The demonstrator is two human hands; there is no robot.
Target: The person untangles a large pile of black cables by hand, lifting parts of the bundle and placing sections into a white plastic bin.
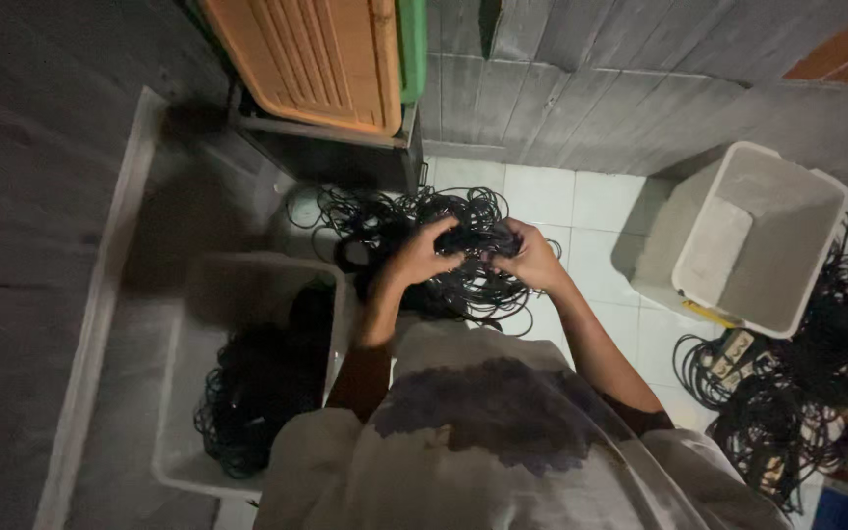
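Both hands are raised in front of me over a tangle of thin black rubber rings [414, 221] lying on the white tiled floor. My left hand [421, 251] and my right hand [527, 257] are closed together on a small bunch of black rings [478, 239] held between them. More loops hang below the hands. My light shirt with a dark stain fills the bottom of the view.
A grey tub [188, 393] at the left holds a heap of black rings. An empty grey bin [777, 236] stands at the right, with bundled black rings [787, 402] on the floor beside it. Orange and green crates [316, 59] lean on a dark stand at the back wall.
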